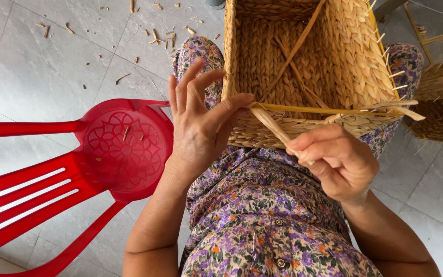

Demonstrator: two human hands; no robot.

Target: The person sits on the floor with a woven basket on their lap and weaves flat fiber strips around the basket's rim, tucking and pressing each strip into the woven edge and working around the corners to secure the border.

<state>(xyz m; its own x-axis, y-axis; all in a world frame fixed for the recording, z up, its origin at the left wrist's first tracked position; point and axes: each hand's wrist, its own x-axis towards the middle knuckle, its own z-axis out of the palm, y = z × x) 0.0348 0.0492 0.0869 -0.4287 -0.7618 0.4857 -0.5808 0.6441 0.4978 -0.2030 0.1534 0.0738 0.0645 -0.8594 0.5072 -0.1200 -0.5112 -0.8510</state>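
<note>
My left hand (197,120) pinches the woven basket's (344,56) near rim, fingers spread. My right hand (334,159), just below that rim, grips a flat straw strip (273,125).

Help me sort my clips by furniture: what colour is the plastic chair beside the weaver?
Bright red, with a cut-out floral pattern in the seat; the chair shows clearly in the head view.

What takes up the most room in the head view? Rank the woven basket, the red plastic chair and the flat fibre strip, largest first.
1. woven basket, resting on the lap, close to the camera, so its lead is unsure.
2. red plastic chair, looks nearly as big and is cut off at the frame edge.
3. flat fibre strip, plainly smallest, between left hand and right hand.
</note>
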